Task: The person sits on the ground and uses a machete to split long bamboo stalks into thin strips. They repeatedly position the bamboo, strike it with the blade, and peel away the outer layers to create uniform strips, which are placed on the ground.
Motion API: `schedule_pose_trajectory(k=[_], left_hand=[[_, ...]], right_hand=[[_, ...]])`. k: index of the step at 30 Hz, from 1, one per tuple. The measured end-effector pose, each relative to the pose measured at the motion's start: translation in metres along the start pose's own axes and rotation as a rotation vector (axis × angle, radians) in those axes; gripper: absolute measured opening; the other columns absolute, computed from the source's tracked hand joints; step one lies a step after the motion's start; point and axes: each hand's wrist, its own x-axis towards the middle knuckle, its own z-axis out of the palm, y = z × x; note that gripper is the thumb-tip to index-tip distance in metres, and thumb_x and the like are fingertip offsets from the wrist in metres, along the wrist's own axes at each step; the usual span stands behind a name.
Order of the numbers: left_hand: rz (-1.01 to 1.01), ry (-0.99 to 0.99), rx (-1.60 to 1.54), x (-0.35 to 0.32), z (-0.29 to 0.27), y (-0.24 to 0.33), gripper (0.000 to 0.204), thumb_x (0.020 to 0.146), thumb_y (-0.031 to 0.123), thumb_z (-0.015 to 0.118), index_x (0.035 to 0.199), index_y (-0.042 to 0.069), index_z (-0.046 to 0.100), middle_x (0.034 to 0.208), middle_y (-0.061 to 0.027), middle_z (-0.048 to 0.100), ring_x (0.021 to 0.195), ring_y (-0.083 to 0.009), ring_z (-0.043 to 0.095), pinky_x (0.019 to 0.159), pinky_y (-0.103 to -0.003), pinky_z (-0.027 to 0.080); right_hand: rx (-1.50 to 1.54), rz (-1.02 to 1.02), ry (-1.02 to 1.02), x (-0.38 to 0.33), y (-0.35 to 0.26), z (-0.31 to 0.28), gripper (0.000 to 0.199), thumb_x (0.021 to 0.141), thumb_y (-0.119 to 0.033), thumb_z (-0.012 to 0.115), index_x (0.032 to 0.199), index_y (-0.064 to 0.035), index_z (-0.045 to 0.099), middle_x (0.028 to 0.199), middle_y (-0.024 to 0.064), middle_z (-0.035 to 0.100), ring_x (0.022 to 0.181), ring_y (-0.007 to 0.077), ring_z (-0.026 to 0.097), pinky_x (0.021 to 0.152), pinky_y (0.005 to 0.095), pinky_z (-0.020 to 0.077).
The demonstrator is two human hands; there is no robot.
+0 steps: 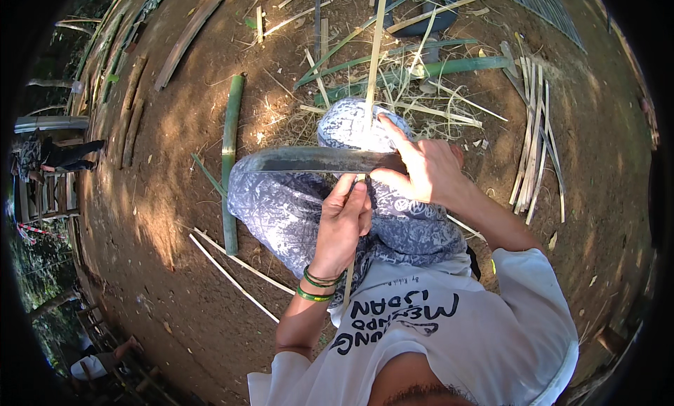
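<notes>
A long, dark machete (309, 159) lies crosswise above my knees, its blade pointing left. The handle end is in my right hand (430, 168), whose fingers are closed about it, partly out of sight, with a finger reaching forward along the strip. Under the blade passes a narrow pale bamboo strip (375, 51), running from the far ground over my patterned trousers toward my shirt. Just on the near side of the blade, my left hand (345, 220) pinches this strip between thumb and fingers. The strip's lower end (348, 288) shows beside my left wrist.
A green bamboo pole (230, 153) lies left of my knee. Split strips (531, 142) are piled at right, and shavings (449, 111) litter the ground ahead near green bamboo pieces (463, 67). Logs (131, 111) lie far left, near a standing person (67, 154).
</notes>
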Motion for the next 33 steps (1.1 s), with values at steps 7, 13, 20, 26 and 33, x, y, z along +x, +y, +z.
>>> schedule_pose_trajectory(k=[7, 13, 20, 26, 33], left_hand=[[-0.011, 0.055, 0.0, -0.009, 0.0, -0.005, 0.043, 0.106, 0.015, 0.049, 0.149, 0.016, 0.045, 0.076, 0.0047, 0.045, 0.055, -0.004, 0.032, 0.048, -0.021, 0.028], [0.011, 0.049, 0.108, -0.018, -0.008, -0.013, 0.046, 0.106, 0.014, 0.048, 0.152, 0.015, 0.041, 0.07, 0.006, 0.039, 0.056, -0.0036, 0.033, 0.047, -0.021, 0.029], [-0.028, 0.04, 0.197, -0.034, -0.007, -0.006, 0.046, 0.106, 0.013, 0.047, 0.152, 0.012, 0.041, 0.068, 0.0081, 0.036, 0.056, -0.0024, 0.032, 0.048, -0.019, 0.028], [-0.161, 0.021, 0.185, -0.078, -0.008, -0.016, 0.048, 0.105, 0.009, 0.046, 0.152, 0.01, 0.039, 0.067, 0.0075, 0.035, 0.056, -0.0024, 0.031, 0.05, -0.02, 0.026], [-0.061, -0.028, 0.023, -0.039, -0.004, -0.013, 0.051, 0.104, 0.003, 0.04, 0.154, 0.007, 0.031, 0.07, 0.0031, 0.042, 0.057, -0.0043, 0.038, 0.051, -0.021, 0.034]], right_hand=[[0.018, -0.023, 0.111, -0.005, 0.01, 0.017, 0.092, 0.082, -0.06, 0.071, 0.15, -0.0066, 0.041, 0.048, 0.012, 0.054, 0.041, 0.0322, 0.056, 0.045, 0.045, 0.046], [0.001, 0.032, 0.049, -0.011, 0.005, 0.016, 0.096, 0.08, -0.054, 0.075, 0.153, -0.0076, 0.035, 0.053, 0.0126, 0.059, 0.048, 0.0321, 0.062, 0.047, 0.0439, 0.0478], [0.102, -0.062, 0.217, -0.015, 0.007, 0.028, 0.091, 0.084, -0.059, 0.069, 0.149, -0.0022, 0.04, 0.05, 0.0123, 0.057, 0.042, 0.0317, 0.058, 0.046, 0.0467, 0.0467], [0.217, 0.288, 0.297, 0.003, 0.067, 0.047, 0.055, 0.099, -0.044, 0.054, 0.133, -0.0013, 0.057, 0.065, 0.0214, 0.064, 0.059, 0.0384, 0.063, 0.062, 0.0455, 0.0501], [0.556, 0.267, 0.261, -0.005, 0.024, -0.001, 0.05, 0.096, -0.033, 0.057, 0.135, -0.0022, 0.055, 0.062, 0.0129, 0.061, 0.055, 0.0284, 0.062, 0.058, 0.0385, 0.0454]])
